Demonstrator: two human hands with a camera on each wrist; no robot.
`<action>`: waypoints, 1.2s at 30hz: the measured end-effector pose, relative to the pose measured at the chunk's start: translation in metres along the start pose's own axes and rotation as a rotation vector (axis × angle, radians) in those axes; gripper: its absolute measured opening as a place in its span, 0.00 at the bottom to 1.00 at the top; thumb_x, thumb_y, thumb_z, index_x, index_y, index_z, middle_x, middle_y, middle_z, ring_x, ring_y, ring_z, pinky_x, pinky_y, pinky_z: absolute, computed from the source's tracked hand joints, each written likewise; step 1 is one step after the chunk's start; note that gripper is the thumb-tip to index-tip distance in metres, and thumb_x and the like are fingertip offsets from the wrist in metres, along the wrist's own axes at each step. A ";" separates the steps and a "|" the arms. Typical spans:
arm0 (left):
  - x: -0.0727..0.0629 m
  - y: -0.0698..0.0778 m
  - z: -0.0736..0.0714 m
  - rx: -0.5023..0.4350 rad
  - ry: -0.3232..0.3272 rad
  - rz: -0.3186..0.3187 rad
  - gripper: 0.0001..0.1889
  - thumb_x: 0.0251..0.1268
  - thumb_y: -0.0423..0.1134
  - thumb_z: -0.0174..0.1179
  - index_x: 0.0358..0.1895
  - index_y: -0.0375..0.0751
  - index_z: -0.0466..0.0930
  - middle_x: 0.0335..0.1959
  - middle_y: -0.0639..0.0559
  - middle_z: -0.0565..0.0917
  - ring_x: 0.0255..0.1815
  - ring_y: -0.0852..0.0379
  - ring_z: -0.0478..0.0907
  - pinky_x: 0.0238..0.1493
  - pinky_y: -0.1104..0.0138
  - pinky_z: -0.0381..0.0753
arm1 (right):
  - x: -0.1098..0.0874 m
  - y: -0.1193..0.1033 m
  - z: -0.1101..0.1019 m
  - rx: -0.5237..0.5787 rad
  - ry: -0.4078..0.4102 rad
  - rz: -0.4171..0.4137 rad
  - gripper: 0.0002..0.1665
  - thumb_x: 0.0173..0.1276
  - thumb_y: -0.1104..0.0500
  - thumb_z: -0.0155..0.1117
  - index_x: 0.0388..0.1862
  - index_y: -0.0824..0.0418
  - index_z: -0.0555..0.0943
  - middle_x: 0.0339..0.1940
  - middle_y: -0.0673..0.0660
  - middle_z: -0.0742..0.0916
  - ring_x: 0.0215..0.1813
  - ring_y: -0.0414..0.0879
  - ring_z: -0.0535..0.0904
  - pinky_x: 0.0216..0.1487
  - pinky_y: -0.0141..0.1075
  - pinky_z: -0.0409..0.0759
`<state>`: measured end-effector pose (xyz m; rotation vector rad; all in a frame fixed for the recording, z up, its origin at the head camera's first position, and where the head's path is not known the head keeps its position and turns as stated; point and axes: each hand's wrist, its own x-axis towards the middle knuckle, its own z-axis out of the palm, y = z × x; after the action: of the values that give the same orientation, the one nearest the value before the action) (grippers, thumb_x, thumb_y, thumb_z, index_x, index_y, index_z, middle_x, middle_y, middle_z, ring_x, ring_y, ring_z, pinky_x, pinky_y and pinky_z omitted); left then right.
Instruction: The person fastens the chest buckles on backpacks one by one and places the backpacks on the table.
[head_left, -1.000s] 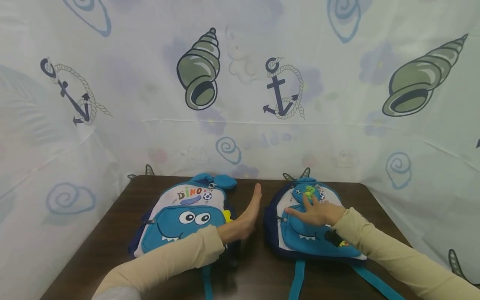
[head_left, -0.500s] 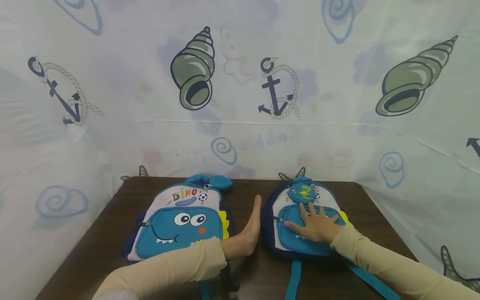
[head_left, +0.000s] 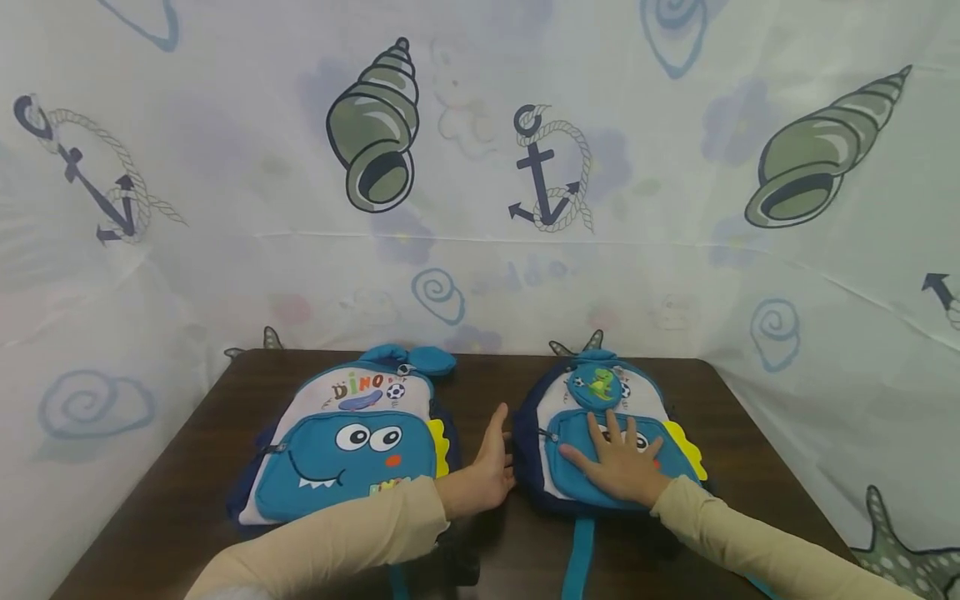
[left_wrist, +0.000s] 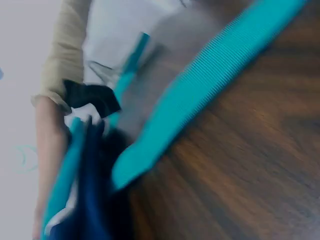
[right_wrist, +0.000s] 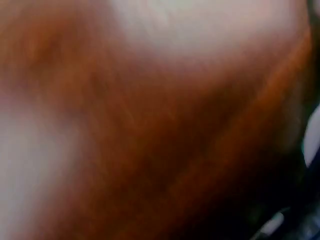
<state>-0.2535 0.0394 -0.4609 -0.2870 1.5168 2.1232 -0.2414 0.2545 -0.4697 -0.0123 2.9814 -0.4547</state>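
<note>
Two dinosaur children's backpacks lie face up side by side: the left backpack (head_left: pixel 330 454) and the right backpack (head_left: pixel 573 429). My right hand (head_left: pixel 618 467) rests with spread fingers on the blue front pocket of the right backpack, partly covering its printed face. Between the two packs stands my left hand (head_left: pixel 487 471), fingers pointing up, its palm towards the right backpack's navy side; whether it touches cannot be told. The left wrist view shows a teal strap (left_wrist: pixel 195 90) and, blurred, the right hand (left_wrist: pixel 50 150) over the pack. The right wrist view is a close blur.
The dark wooden table (head_left: pixel 495 379) bears both packs. A patterned cloth (head_left: pixel 465 192) with shells and anchors hangs behind and at the sides. Another teal strap (head_left: pixel 577 558) trails from the right pack towards the near edge.
My right hand has moved down from the round dinosaur patch onto the front pocket. My left hand's fingers have loosened near the right pack's side. The view has shifted slightly to the right.
</note>
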 end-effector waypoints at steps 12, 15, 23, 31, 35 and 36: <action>-0.008 -0.015 0.010 0.350 -0.001 0.297 0.46 0.67 0.75 0.42 0.81 0.54 0.48 0.82 0.44 0.51 0.82 0.34 0.44 0.75 0.33 0.40 | 0.003 -0.013 0.010 0.028 0.049 -0.008 0.56 0.69 0.22 0.39 0.82 0.58 0.52 0.82 0.71 0.51 0.78 0.79 0.37 0.61 0.82 0.24; -0.007 -0.016 0.012 0.389 0.002 0.364 0.43 0.68 0.73 0.44 0.81 0.56 0.50 0.82 0.44 0.52 0.82 0.35 0.46 0.75 0.34 0.42 | 0.005 -0.012 0.012 0.034 0.067 -0.010 0.55 0.70 0.22 0.38 0.82 0.57 0.52 0.82 0.70 0.51 0.78 0.79 0.37 0.61 0.82 0.23; -0.002 -0.013 0.017 0.475 0.043 0.464 0.40 0.69 0.68 0.49 0.80 0.58 0.54 0.82 0.41 0.52 0.81 0.34 0.46 0.74 0.32 0.43 | 0.008 -0.012 0.016 0.053 0.096 -0.002 0.54 0.71 0.23 0.36 0.82 0.57 0.53 0.82 0.70 0.51 0.78 0.78 0.37 0.61 0.81 0.21; -0.007 -0.001 0.023 0.476 -0.061 0.561 0.35 0.70 0.65 0.50 0.78 0.63 0.57 0.82 0.47 0.51 0.82 0.37 0.47 0.73 0.31 0.46 | 0.004 -0.013 0.013 0.126 0.080 -0.019 0.50 0.74 0.26 0.32 0.82 0.56 0.50 0.82 0.69 0.50 0.79 0.78 0.37 0.63 0.80 0.22; -0.010 0.005 0.026 0.532 -0.111 0.703 0.32 0.74 0.60 0.48 0.78 0.63 0.57 0.83 0.50 0.50 0.82 0.39 0.48 0.74 0.32 0.48 | 0.002 -0.014 0.011 0.224 0.061 -0.038 0.46 0.77 0.28 0.26 0.83 0.53 0.45 0.83 0.66 0.47 0.80 0.75 0.34 0.63 0.79 0.21; -0.010 0.007 0.027 0.550 -0.121 0.748 0.31 0.75 0.59 0.47 0.78 0.62 0.57 0.82 0.49 0.51 0.82 0.39 0.48 0.74 0.32 0.49 | 0.001 -0.015 0.010 0.253 0.060 -0.044 0.45 0.77 0.29 0.25 0.83 0.52 0.44 0.83 0.65 0.46 0.80 0.74 0.34 0.63 0.79 0.21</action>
<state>-0.2454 0.0600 -0.4409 0.6893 2.2801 2.0277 -0.2414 0.2371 -0.4748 -0.0407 2.9620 -0.8484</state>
